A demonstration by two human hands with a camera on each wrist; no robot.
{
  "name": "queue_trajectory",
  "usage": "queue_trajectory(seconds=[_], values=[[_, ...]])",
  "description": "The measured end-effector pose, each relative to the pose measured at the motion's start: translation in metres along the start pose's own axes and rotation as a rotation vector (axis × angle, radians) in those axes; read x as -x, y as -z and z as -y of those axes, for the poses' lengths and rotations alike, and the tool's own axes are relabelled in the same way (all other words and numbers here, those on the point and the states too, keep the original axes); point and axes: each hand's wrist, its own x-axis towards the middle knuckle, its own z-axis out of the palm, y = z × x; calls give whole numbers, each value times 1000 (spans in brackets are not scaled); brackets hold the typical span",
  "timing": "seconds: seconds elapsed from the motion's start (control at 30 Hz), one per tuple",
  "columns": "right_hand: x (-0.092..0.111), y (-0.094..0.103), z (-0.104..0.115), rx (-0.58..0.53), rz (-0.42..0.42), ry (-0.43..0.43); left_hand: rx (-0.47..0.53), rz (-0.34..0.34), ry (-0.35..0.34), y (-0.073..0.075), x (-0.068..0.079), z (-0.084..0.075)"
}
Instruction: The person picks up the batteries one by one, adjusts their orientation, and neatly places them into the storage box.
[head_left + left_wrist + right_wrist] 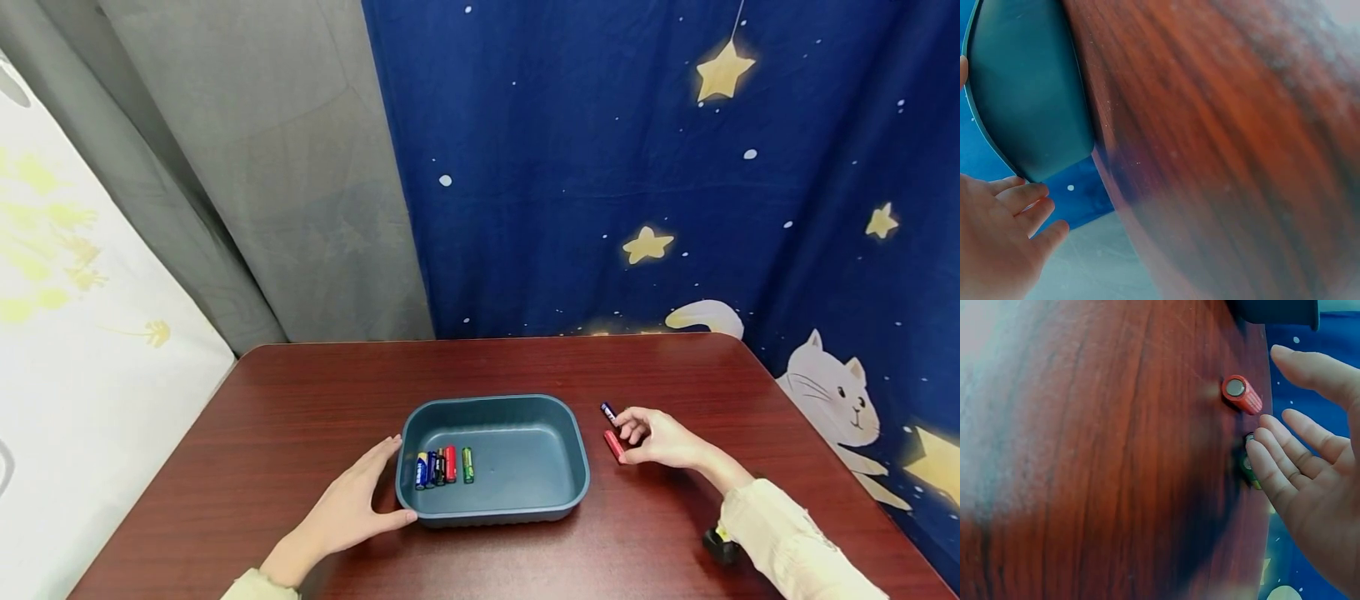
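A blue-grey plastic bin stands on the table, with several batteries in its left part: a red battery, a green battery and others in blue and black. My left hand touches the bin's left side, fingers straight and thumb by the front corner; the left wrist view shows the fingertips at its wall. My right hand hovers over the loose batteries to the right of the bin, thumb and fingers apart. Between them lies a red battery. A dark blue battery is beyond it. Fingers partly cover a green battery.
The brown wooden table has its far edge against a grey curtain and a blue star-patterned curtain. A small black object shows beneath the right sleeve.
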Motion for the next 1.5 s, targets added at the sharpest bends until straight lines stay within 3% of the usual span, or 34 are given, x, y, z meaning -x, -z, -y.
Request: queue_trajectory(seconds=[0.57,0.83,1.23,1.5], values=[[-6,-8,-8,147,65,45,-1,-3,-4,-1,0,1],[-6,-13,-6,208,30,38,-7,-14,-14,-2,0,2],[-1,-19,-5,211,-37,65,-12,-25,-24,-2,1,2],[-2,-12,14,159,-78,54,-9,-23,-17,0,2,1]])
